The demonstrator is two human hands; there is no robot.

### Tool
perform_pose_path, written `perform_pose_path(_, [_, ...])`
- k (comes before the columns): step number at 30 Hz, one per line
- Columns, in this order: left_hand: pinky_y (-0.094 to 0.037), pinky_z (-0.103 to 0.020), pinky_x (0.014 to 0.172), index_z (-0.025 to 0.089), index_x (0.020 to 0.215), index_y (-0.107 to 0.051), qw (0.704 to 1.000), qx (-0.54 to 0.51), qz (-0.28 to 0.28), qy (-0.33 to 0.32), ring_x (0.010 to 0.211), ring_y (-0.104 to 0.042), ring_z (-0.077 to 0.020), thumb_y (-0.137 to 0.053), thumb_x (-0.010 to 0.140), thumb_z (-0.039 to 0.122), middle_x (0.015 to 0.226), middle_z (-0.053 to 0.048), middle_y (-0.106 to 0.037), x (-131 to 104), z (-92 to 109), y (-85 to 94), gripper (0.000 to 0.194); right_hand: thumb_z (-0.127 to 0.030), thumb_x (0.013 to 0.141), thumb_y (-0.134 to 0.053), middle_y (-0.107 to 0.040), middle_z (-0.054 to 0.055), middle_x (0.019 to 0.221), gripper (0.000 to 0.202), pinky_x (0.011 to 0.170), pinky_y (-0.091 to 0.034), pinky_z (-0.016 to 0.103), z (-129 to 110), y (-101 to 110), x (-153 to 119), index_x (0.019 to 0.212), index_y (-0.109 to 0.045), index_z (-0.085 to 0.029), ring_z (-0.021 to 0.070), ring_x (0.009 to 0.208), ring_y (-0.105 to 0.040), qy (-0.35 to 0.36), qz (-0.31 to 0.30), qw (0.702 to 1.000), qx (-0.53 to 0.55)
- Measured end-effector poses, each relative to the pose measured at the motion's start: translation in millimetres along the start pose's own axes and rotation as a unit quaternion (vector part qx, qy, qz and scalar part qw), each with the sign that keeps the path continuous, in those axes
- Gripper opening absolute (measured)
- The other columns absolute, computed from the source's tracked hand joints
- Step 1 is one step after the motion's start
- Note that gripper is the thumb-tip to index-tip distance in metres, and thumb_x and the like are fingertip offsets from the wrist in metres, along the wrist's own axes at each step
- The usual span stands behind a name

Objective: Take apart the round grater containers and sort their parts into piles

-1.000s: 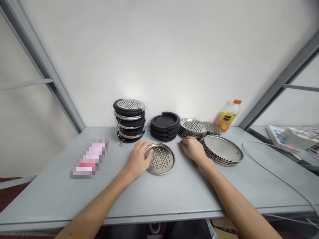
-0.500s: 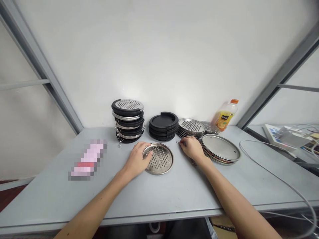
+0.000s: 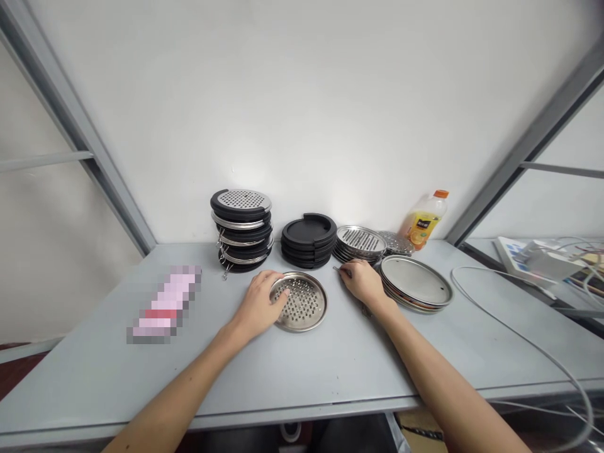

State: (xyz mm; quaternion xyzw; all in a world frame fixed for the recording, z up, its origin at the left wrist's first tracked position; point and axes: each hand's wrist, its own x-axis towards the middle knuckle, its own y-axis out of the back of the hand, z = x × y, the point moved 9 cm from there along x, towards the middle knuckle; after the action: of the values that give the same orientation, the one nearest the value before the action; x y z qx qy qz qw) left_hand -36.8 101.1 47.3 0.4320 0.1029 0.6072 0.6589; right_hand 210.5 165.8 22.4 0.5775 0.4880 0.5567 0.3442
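Note:
A round metal grater disc (image 3: 304, 308) with raised teeth lies flat in front of me. My left hand (image 3: 262, 302) grips its left rim, thumb over the top and fingers round the far side. To the right, my right hand (image 3: 363, 283) rests low over the table, pinching a small metal hook (image 3: 338, 269) whose tip sticks out to the left of the fingertips. More small metal pieces (image 3: 366, 311) show partly from under the right wrist. Just right of that hand is a stack of smooth metal discs (image 3: 415, 280).
Against the wall stand a tall stack of black-rimmed graters with metal clasps (image 3: 243, 229), black round bases (image 3: 309, 239), and a stack of grater discs (image 3: 361, 242). A juice bottle (image 3: 425, 220) is behind. A blurred pink item (image 3: 165, 302) lies left; a white cable (image 3: 514, 333) curves along the right.
The view shifts very slightly. Both hands keep their places on the grater disc and the small metal hook.

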Motion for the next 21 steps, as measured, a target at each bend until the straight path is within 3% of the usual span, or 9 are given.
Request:
perform_pose_path(15, [-0.043,-0.041,0.100,0.021,0.109,-0.059,1.000,0.010,-0.002,-0.001,0.110,-0.055,-0.0228,-0.053,0.087,0.028,0.114,-0.007,-0.059,-1.6,-1.2,-1.7,0.023,-0.023,0.082,-0.054,-0.066,0.011,0.095,0.015,0.081,-0.042,0.027,-0.2,-6.6,3.5,0.086,-0.065,-0.014,0.0209,0.091,-0.060,0.008,-0.034,0.999,0.034])
perform_pose_path(21, [-0.044,-0.042,0.099,0.021,0.108,-0.060,1.000,0.011,-0.004,-0.004,0.110,-0.056,-0.0238,-0.054,0.086,0.027,0.113,-0.007,-0.061,-2.0,-1.0,-2.5,0.024,-0.028,0.085,-0.053,-0.065,0.011,0.098,0.017,0.079,-0.041,0.028,-0.7,-5.4,1.8,0.090,-0.064,-0.015,0.0218,0.095,-0.059,0.005,-0.024,0.999,0.033])
